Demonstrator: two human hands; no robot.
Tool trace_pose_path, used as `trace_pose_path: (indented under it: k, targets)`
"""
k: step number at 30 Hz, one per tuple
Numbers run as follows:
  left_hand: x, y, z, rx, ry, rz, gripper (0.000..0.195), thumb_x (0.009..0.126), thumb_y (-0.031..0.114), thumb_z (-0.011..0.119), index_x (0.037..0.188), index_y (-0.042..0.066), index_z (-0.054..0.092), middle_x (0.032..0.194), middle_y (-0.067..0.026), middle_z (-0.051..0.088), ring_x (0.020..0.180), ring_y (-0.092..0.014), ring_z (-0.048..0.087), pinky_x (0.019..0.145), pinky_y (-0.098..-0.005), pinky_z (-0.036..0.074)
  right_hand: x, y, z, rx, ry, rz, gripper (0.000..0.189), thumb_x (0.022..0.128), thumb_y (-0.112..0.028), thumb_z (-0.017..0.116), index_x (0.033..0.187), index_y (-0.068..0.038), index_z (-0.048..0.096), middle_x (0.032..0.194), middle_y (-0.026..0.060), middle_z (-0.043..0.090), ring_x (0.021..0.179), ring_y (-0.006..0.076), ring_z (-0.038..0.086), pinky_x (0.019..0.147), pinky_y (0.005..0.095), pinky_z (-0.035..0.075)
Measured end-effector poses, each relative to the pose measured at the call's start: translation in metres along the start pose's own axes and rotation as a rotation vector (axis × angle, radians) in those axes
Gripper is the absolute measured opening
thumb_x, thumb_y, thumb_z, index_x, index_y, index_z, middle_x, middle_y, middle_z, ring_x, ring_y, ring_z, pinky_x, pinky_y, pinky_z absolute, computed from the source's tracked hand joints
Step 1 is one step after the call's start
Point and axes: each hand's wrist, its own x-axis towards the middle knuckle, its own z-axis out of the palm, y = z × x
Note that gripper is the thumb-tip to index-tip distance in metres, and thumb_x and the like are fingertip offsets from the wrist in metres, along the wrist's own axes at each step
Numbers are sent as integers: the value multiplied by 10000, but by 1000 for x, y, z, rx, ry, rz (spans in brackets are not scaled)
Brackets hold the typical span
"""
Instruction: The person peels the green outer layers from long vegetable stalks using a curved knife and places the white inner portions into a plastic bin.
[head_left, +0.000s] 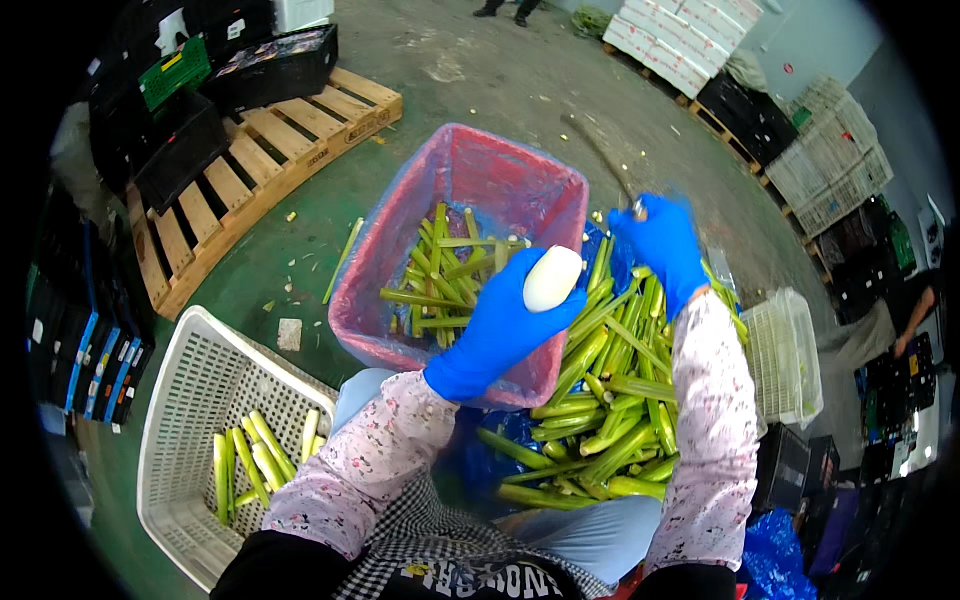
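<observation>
My left hand (487, 322), in a blue glove, grips a thick pale vegetable stem (553, 279) with its smooth, rounded end pointing up. It is over the near right part of a pink bin (517, 161) lined with clear plastic. Cut green stalk pieces (442, 281) lie inside that bin. In my blue-gloved right hand (664, 244) is a long, thin bladed tool (611, 161), blurred and pointing away to the upper left. The tool and the stem are apart. Below my right hand, a heap of green stalks (615, 390) rests on blue plastic sheeting.
A white perforated basket (176, 420) at left holds several trimmed stalks (262, 457). Beyond it, a wooden pallet (202, 214) bears black crates (270, 71). A translucent basket (784, 360) stands at right. Stacked white boxes (675, 37) and people's legs (506, 9) are farther off.
</observation>
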Motion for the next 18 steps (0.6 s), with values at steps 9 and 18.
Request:
trace_pose_path:
  k: [9,18]
  targets:
    - [13,-9,-28,-1034,-393,-410,735,871,687,244,1203,86,506,815,-51,577,662,-140,553,608,-260,481,-46,-36,6,587,-191,47,331,808,-361,669,894,-44,634,738,40,658,546,139,577,509,294,468]
    - [16,-13,-8,-625,-151,-444,570,937,587,273,1036,98,549,785,-29,581,647,-101,564,562,-233,475,-60,-47,17,279,-187,-100,438,758,-437,690,927,-47,584,762,139,626,663,237,616,605,366,483]
